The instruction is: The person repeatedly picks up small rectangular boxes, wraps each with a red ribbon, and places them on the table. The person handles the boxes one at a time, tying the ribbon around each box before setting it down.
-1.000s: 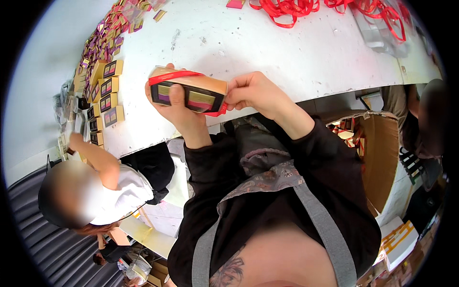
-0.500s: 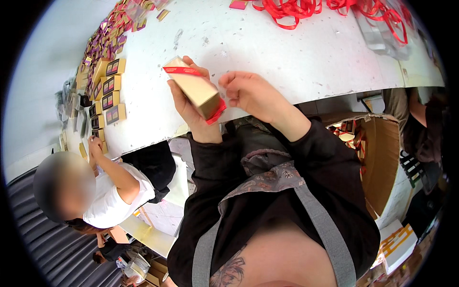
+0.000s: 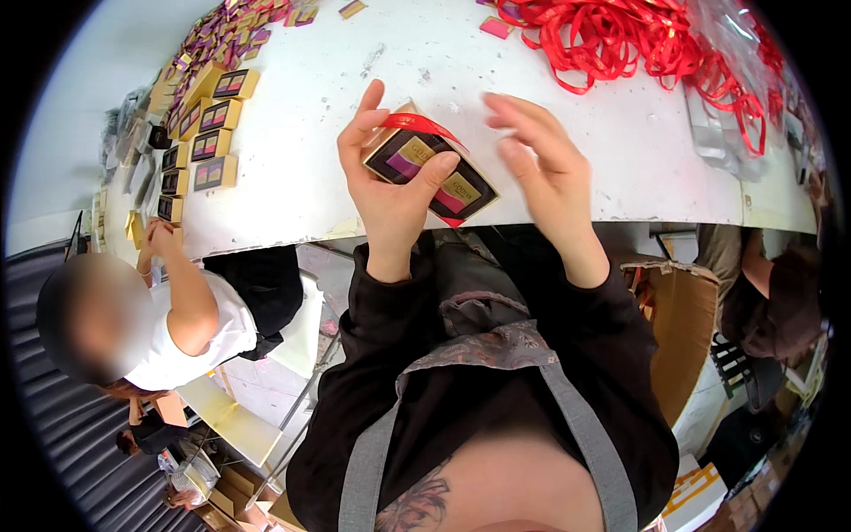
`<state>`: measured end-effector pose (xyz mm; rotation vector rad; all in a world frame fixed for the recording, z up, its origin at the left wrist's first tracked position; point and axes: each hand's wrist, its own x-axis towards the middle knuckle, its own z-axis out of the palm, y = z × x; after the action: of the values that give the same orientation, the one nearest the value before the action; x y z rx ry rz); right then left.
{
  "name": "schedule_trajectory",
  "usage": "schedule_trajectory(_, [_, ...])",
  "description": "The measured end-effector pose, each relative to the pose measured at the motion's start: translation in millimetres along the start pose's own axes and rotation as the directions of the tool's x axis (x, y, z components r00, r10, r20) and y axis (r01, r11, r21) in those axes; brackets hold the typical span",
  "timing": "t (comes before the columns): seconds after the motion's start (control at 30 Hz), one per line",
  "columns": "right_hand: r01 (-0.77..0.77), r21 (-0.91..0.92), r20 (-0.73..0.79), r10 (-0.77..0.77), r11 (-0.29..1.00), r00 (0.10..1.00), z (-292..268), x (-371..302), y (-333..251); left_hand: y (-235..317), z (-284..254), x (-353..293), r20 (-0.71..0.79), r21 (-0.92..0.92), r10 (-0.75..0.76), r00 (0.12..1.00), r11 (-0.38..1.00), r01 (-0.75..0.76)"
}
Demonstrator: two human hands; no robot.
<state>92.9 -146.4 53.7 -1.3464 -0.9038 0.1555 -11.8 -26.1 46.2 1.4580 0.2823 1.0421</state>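
My left hand [image 3: 383, 199] holds a small gold gift box [image 3: 461, 191] just above the white table, thumb pressed on its front and fingers behind. The dark front faces up, with purple, pink and gold pieces showing. A red ribbon [image 3: 418, 124] crosses one corner, and a bit of red shows at the opposite, lower corner. Just right of the box, my right hand [image 3: 557, 177] is open, its fingers apart and touching nothing that I can see.
Tangled red ribbons [image 3: 612, 49] and clear plastic bags [image 3: 714, 146] lie at the far right of the table [image 3: 310, 168]. Gold boxes [image 3: 222, 115] stand in rows at left, near a heap of small purple-and-gold pieces [image 3: 217, 40]. A co-worker [image 3: 199, 324] sits left; a cardboard carton [image 3: 687, 328] stands right.
The box has turned over: its plain gold side faced up before, now its dark front does. My right hand has moved away to the right, its fingers spreading.
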Motion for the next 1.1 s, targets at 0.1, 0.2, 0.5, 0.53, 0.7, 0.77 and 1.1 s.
schedule_trajectory(0.1, [0.138, -0.085, 0.145, -0.125, 0.987, 0.981, 13.7, 0.9, -6.5, -1.6, 4.3, -5.3, -0.021, 0.056, -0.011, 1.000, 0.998, 0.012])
schedule_trajectory(0.2, [0.211, -0.200, 0.110, -0.192, 0.957, 0.975, 21.0, -8.0, -1.5, -9.1, 2.9, -7.9, -0.035, -0.040, -0.097, 0.995, 0.995, 0.095])
schedule_trajectory(0.5, [0.131, -0.039, 0.107, -0.127, 0.991, 0.986, 4.4, -4.1, 22.8, -21.2, 11.2, -14.5, 0.067, -0.084, -0.288, 0.955, 0.953, 0.293])
schedule_trajectory(0.53, [0.006, 0.004, 0.054, -0.006, 1.000, 0.999, 6.1, -1.7, 12.6, -17.7, 19.0, -12.2, 0.057, -0.205, -0.337, 0.940, 0.917, 0.341])
schedule_trajectory(0.7, [-0.296, -0.226, 0.501, 0.371, 0.928, 0.782, -83.7, 5.2, -20.2, -22.6, 16.5, -7.1, 0.310, 0.033, -0.261, 0.914, 0.964, 0.264])
schedule_trajectory(0.77, [-0.110, -0.476, 0.774, 0.476, 0.872, 0.417, -137.8, 5.8, -46.2, -21.9, 0.1, 3.2, 0.265, -0.018, -0.342, 0.902, 0.933, 0.359])
schedule_trajectory(1.1, [0.182, -0.703, 0.514, 0.314, 0.687, 0.798, -107.7, 105.0, -3.0, -26.2, -283.0, 92.2, -0.398, 0.877, 0.067, 0.915, -0.264, 0.401])
